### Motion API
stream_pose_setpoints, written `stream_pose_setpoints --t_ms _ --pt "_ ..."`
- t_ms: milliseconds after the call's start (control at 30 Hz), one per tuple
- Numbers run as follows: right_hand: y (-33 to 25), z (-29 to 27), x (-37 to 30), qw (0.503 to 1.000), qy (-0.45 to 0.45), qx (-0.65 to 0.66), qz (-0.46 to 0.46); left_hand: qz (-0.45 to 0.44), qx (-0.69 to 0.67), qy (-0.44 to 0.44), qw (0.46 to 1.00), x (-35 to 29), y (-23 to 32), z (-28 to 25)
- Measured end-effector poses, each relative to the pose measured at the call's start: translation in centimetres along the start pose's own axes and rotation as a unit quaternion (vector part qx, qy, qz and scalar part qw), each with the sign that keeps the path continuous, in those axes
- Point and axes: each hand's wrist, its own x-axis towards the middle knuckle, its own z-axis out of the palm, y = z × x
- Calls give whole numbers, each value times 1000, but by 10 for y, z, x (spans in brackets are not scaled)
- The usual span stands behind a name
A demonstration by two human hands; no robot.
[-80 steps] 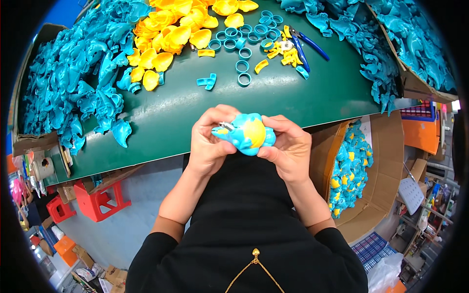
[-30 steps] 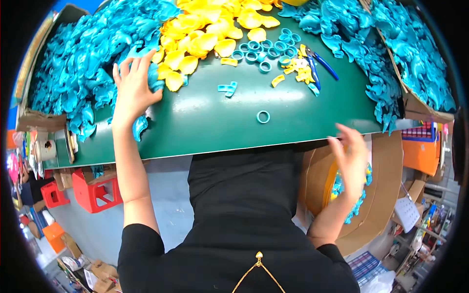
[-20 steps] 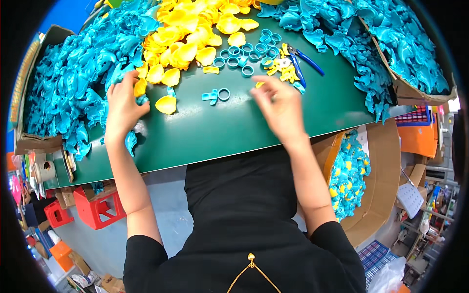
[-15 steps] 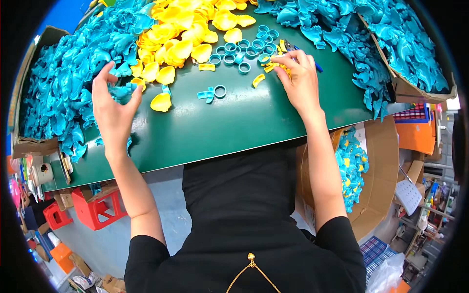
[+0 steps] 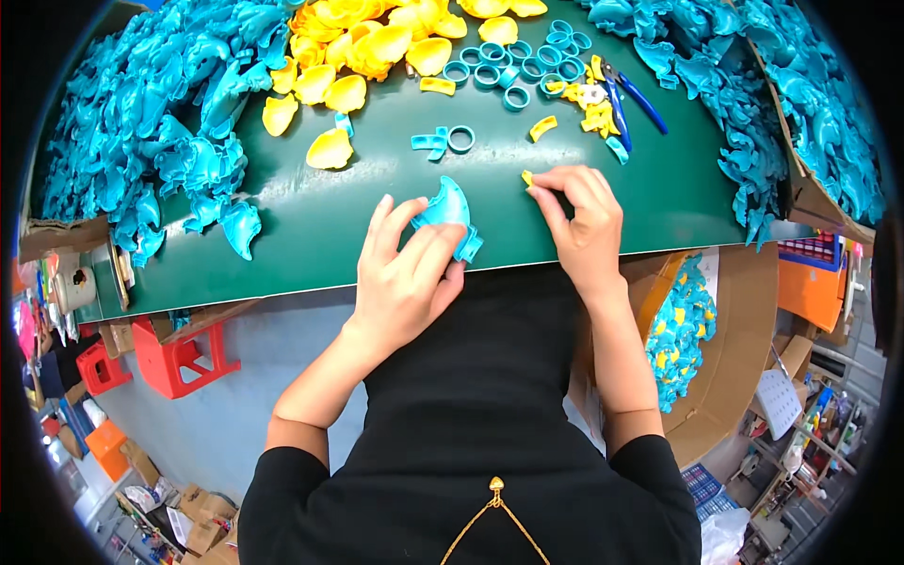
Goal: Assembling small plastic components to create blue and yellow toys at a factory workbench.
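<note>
Close to the table's near edge, my left hand (image 5: 407, 273) grips a curved blue plastic piece (image 5: 446, 209), its pointed end facing away from me and a small clip-like part at its lower right. To the right of it, my right hand (image 5: 586, 218) pinches a small yellow plastic piece (image 5: 527, 179) between thumb and fingertips. The two held pieces are apart. Beyond them on the green table lie a blue ring (image 5: 461, 139) beside a small blue bracket-like part (image 5: 430, 143), a single curved yellow strip (image 5: 543, 128) and a yellow shell-shaped piece (image 5: 330, 150).
Blue pieces heap at the left (image 5: 179, 113) and in a cardboard box (image 5: 800, 188) on the right. Yellow shells (image 5: 377, 42) pile at the back, near several blue rings (image 5: 516, 97). Blue-handled pliers (image 5: 619, 108) lie by small yellow parts. Below right, a carton (image 5: 739, 330) holds blue-and-yellow pieces.
My left hand has come from the blue heap to the middle near edge, now holding a blue piece. My right hand has drawn back toward me from the small yellow parts with one.
</note>
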Motion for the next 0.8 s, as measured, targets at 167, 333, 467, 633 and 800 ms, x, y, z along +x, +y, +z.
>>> stream_pose_setpoints --t_ms 167,333,467,633,800 --pt "-5 9 -9 998 38 -42 -15 -56 -41 0 998 8 -1 -6" --pt "-7 5 -9 1000 22 4 11 20 28 0 999 14 -3 -17" --pt "-36 16 -10 984 -39 165 49 33 9 34 999 -10 -7 -1" --pt "-48 42 -9 991 -54 122 -11 42 2 55 998 -7 -8 2" --pt "-48 43 -9 994 -45 94 -26 14 -26 40 999 -7 -7 1"
